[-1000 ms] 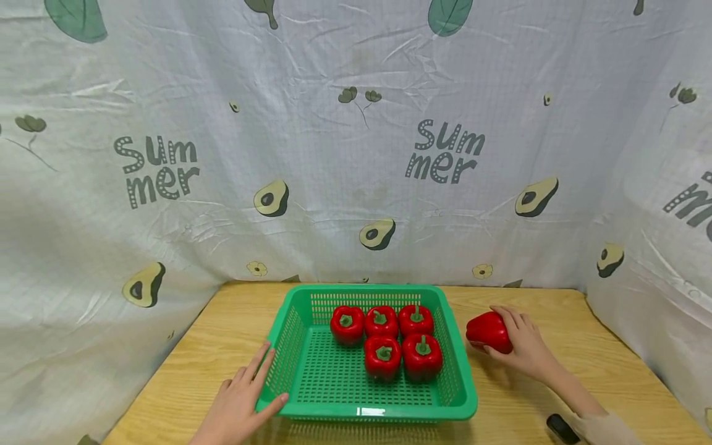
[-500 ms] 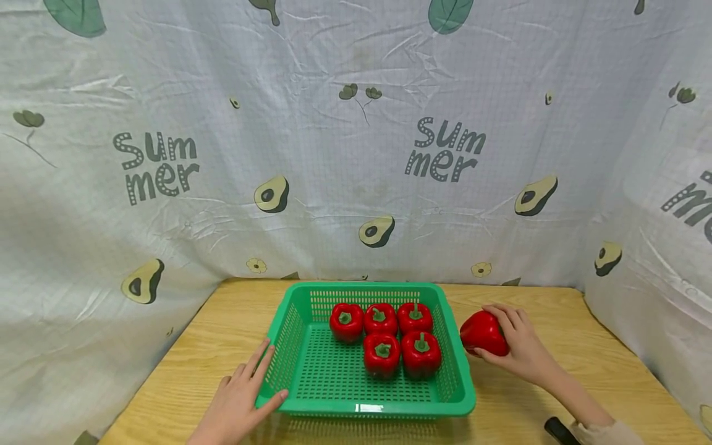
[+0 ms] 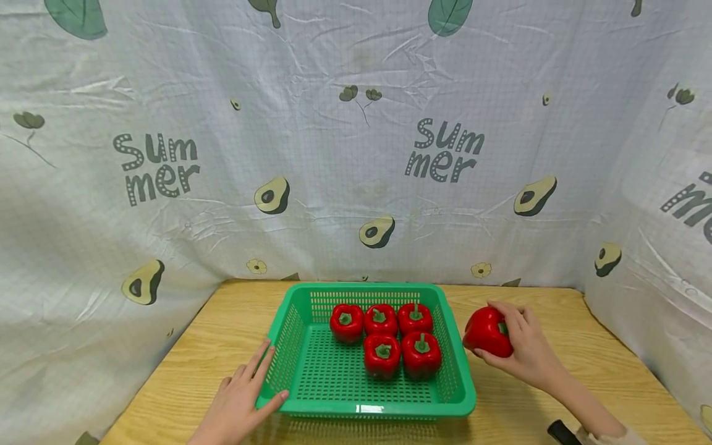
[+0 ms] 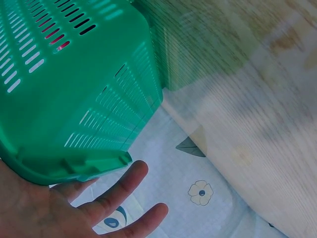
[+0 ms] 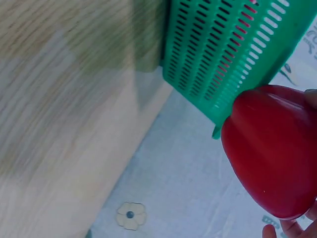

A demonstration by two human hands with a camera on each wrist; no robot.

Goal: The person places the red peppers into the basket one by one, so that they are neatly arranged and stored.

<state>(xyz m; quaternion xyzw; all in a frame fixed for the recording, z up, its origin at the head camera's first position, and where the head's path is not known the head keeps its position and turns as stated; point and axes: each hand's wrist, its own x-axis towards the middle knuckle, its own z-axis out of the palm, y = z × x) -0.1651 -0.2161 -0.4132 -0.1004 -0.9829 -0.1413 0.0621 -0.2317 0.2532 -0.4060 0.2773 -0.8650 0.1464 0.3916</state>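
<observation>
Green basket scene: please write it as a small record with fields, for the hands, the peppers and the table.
Basket: green basket on the wooden table
Peppers in basket: five red peppers, three in the back row, two in front
Right hand: right hand grips a sixth red pepper beside the basket's right wall, outside it
Left hand: left hand rests with straight fingers against the basket's front left corner
Backdrop: white cloth with avocado print

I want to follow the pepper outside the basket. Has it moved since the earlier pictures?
Yes. The red pepper in the right hand is now lifted slightly and closer to the green basket wall, no longer resting on the table.
</observation>
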